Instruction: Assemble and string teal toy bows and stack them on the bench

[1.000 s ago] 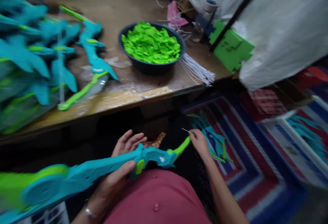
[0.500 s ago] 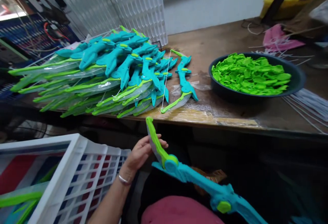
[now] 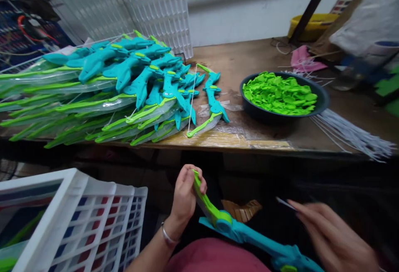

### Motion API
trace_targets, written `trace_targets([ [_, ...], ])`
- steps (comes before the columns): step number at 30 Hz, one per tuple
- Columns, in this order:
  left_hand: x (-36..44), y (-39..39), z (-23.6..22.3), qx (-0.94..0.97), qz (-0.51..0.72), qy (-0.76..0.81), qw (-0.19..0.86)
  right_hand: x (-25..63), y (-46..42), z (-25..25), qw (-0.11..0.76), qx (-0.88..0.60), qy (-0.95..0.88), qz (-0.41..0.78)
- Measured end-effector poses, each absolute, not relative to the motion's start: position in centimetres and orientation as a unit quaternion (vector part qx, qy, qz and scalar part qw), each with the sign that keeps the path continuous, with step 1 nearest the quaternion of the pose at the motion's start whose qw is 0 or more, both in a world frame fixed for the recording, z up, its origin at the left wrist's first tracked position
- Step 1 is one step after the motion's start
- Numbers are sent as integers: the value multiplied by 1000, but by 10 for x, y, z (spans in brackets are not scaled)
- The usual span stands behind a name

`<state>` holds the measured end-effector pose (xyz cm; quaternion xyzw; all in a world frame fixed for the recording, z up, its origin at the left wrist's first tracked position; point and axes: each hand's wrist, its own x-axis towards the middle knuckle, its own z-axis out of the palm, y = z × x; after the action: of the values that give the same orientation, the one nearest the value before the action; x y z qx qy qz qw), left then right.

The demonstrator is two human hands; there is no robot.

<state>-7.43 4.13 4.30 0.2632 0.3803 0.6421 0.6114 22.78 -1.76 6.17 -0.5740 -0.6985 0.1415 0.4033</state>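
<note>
My left hand (image 3: 188, 189) is closed round the tip of the green limb of a teal and green toy bow (image 3: 246, 230). The bow slants down to the right across my lap, its far end cut off by the frame's bottom edge. No string shows on it. At the right, my right hand (image 3: 336, 234) pinches a thin white cord (image 3: 285, 202), of which only a short end shows; the hand is slightly blurred and apart from the bow.
A stack of strung toy bows (image 3: 124, 81) covers the bench's left side, with a single strung bow (image 3: 213, 97) beside it. A dark bowl (image 3: 322, 101) holds green plastic pieces (image 3: 280, 93). White cords (image 3: 352, 133) lie to its right. A white crate (image 3: 102, 222) stands lower left.
My left hand has closed round the green limb's tip, and the bow has shifted slightly right and down. My right hand has come into view with the white cord. The view has turned right.
</note>
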Motion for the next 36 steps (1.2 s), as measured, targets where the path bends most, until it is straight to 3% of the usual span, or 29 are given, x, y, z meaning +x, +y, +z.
trace_targets([
  [4,-48,27,49,296,614,314,661,153,16,103,446,-449,-738,233],
  [9,-46,14,59,324,597,230,697,106,20,131,466,-427,-718,290],
  [20,-54,14,70,354,540,167,745,105,0,130,436,-449,-747,225],
  [36,-52,15,67,377,546,117,739,105,1,125,428,-420,-762,247],
])
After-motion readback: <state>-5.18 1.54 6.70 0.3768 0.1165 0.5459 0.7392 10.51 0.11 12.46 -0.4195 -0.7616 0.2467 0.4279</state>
